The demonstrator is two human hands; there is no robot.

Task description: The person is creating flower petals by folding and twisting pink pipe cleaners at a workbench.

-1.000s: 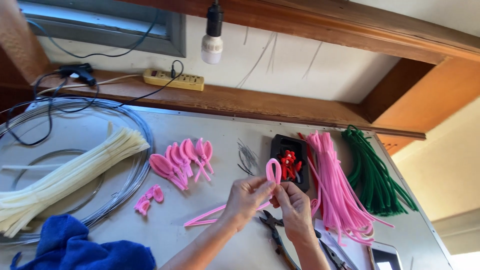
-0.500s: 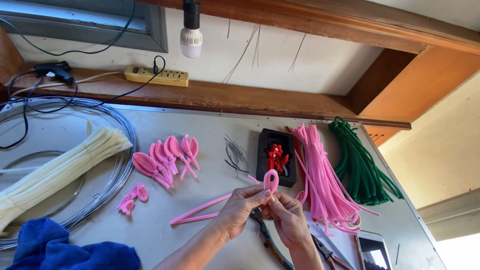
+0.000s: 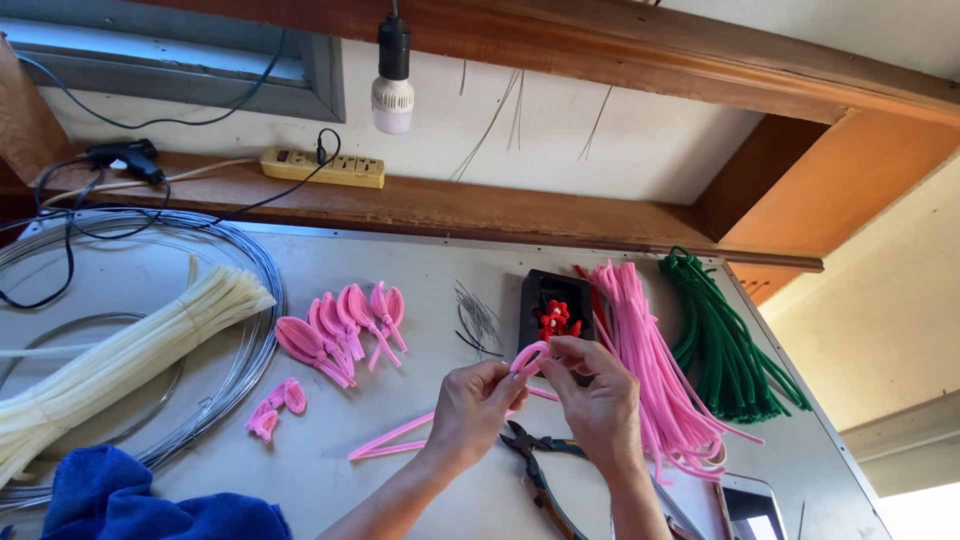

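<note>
**what everything on the bench looks made of**

the pink stem (image 3: 528,357) pinched between the left hand (image 3: 476,405) and right hand (image 3: 600,400) looks like fuzzy chenille, soft and matt. same nap on the pink bundle (image 3: 650,370) and green bundle (image 3: 725,345) near the table's right edge. the table (image 3: 420,290) top is pale sheet metal, smooth with a dull sheen. wire coil (image 3: 250,330) at the left edge is bare shiny steel. cream tubes (image 3: 120,360) look like smooth plastic. blue cloth (image 3: 150,500) at the near left corner is fluffy. the beam (image 3: 420,205) is stained wood, satin.
</note>
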